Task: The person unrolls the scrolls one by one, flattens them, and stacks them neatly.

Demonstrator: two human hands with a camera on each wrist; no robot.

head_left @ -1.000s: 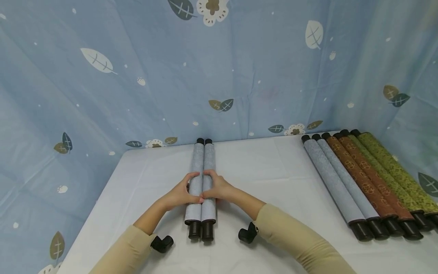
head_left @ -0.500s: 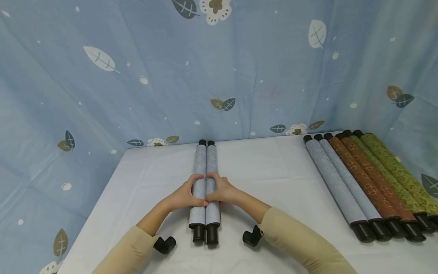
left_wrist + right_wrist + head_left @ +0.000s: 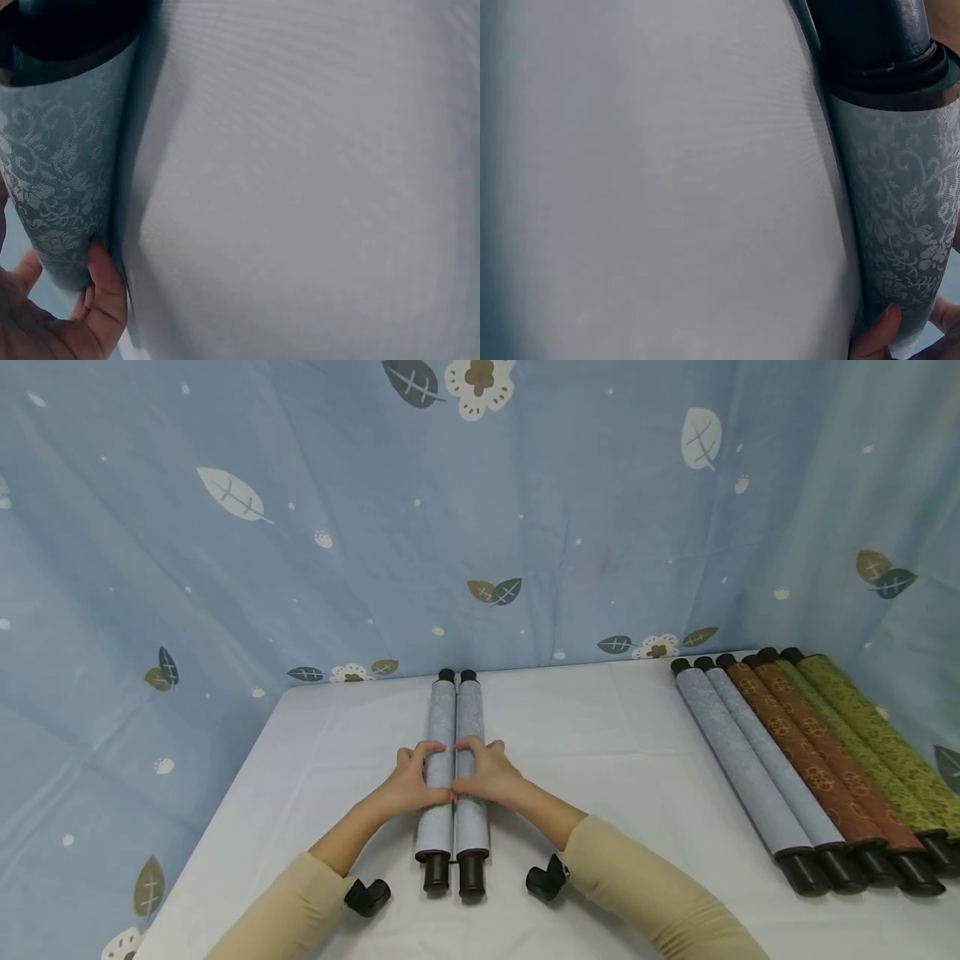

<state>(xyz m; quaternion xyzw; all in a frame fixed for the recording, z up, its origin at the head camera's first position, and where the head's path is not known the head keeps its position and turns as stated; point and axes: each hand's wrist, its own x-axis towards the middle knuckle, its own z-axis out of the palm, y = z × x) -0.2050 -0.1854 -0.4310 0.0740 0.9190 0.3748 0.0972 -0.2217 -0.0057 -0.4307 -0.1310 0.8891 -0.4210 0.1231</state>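
Observation:
Two light grey-blue scroll rolls with black end knobs lie side by side on the white cloth in the head view, the left roll (image 3: pixel 442 714) and the right roll (image 3: pixel 470 714). My left hand (image 3: pixel 405 787) grips the left roll from its outer side, thumb toward the seam. From the other side my right hand (image 3: pixel 492 774) holds the right roll the same way. Both thumb tips meet near the narrow gap. In the left wrist view, fingers (image 3: pixel 106 289) curl round the patterned left roll (image 3: pixel 64 165). The right wrist view shows the right roll (image 3: pixel 907 195), floral-patterned, with fingertips at its lower part.
Farther right lies a row of more scrolls: grey-blue ones (image 3: pixel 742 752), brown ones (image 3: pixel 810 752) and green ones (image 3: pixel 873 718), all with black knobs. A blue leaf-print curtain (image 3: pixel 525 510) hangs behind the white table cloth (image 3: pixel 577 718). Black wrist devices (image 3: pixel 367 897) sit at both sleeves.
The near ends of the two rolls have parted slightly, leaving a narrow gap. Both hands keep their grip. The head view has shifted a little.

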